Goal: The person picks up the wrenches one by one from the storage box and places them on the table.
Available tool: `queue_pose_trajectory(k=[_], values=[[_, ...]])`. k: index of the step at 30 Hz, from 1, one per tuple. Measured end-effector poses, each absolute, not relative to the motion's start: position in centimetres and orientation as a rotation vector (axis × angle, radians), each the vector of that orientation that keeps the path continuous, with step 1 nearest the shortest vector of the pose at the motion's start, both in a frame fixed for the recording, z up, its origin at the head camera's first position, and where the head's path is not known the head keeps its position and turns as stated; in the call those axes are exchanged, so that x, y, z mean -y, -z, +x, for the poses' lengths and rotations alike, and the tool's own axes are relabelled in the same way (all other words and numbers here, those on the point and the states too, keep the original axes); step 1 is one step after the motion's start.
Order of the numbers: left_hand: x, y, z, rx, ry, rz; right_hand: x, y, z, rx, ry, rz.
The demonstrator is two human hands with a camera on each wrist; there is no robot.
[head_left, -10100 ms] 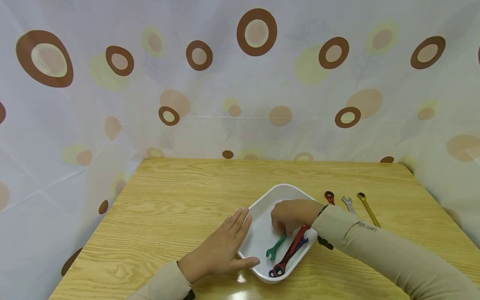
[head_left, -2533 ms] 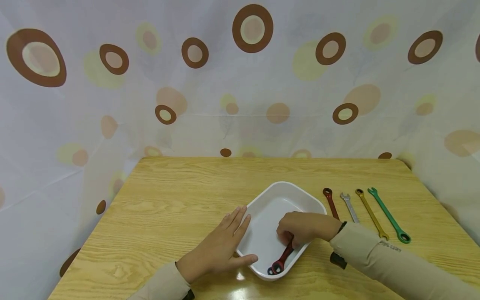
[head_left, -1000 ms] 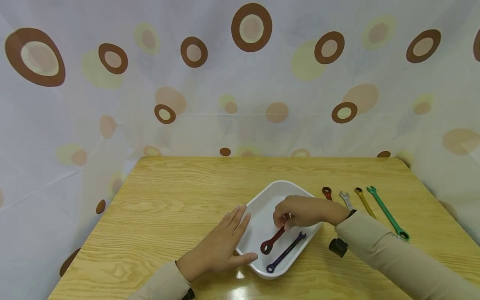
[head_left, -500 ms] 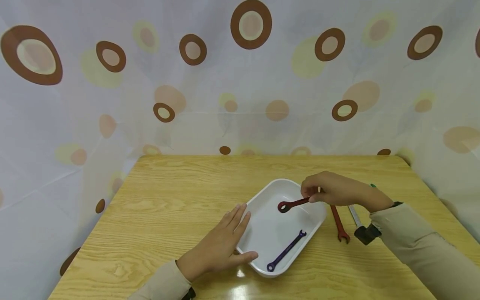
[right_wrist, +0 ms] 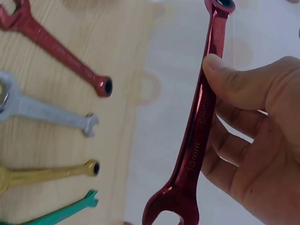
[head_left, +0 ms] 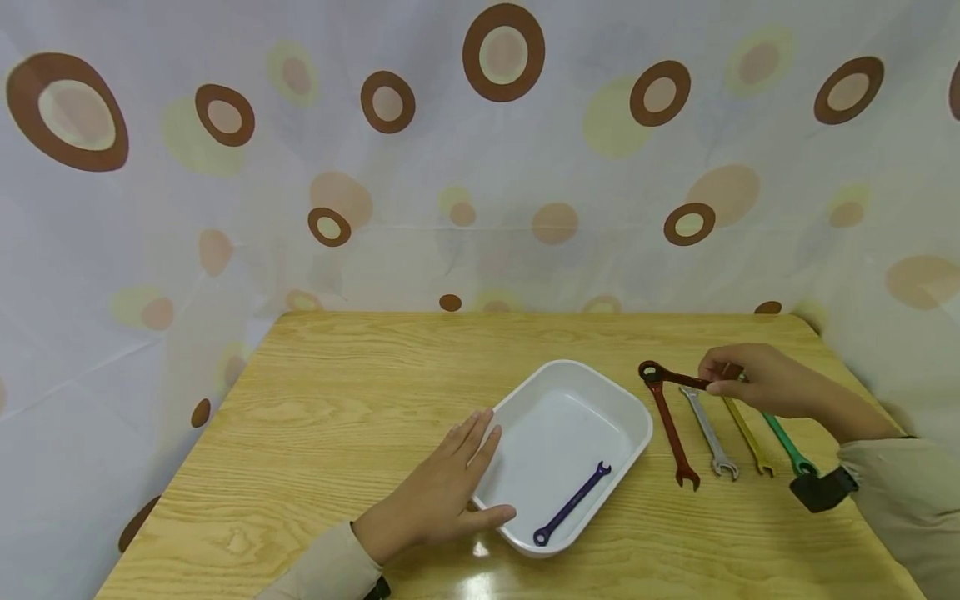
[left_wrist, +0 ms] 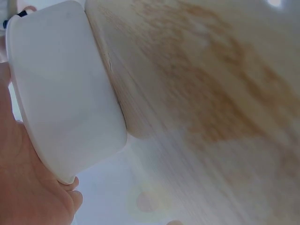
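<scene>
My right hand (head_left: 772, 382) pinches a dark red ratcheting combination wrench (right_wrist: 192, 140) marked 13mm between thumb and fingers, above the row of wrenches on the right. Its ring end overlaps the head of a red wrench (head_left: 675, 437) in the head view. My left hand (head_left: 438, 492) rests with straight fingers against the near left rim of a white plastic bin (head_left: 641, 417); the left wrist view has the palm and fingertips at the rim. Inside the bin lies one purple wrench (head_left: 573, 504), slanted along its right wall.
To the right of the red wrench on the wooden table (head_left: 360, 392) lie a silver wrench (head_left: 708, 433), a gold wrench (head_left: 750, 437) and a green wrench (head_left: 783, 437), roughly side by side. A patterned curtain (head_left: 420, 183) hangs behind the table.
My right hand lifted the dark red wrench out of the bin and carried it right, over the row. Earlier it took out the green wrench, now on the table. The left hand stayed put.
</scene>
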State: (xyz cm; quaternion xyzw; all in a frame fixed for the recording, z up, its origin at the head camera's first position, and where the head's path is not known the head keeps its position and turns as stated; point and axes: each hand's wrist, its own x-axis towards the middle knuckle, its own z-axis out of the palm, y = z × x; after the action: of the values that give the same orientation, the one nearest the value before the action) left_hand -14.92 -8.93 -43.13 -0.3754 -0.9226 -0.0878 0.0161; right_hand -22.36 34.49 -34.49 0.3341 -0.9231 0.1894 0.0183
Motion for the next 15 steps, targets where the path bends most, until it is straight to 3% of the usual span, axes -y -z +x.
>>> queue_pose_trajectory(k=[15], values=[[8.9, 43.0, -14.9, 2.873, 0.286, -1.177, -41.6, 37.8, -22.5, 3.089, -0.684, 0.352]])
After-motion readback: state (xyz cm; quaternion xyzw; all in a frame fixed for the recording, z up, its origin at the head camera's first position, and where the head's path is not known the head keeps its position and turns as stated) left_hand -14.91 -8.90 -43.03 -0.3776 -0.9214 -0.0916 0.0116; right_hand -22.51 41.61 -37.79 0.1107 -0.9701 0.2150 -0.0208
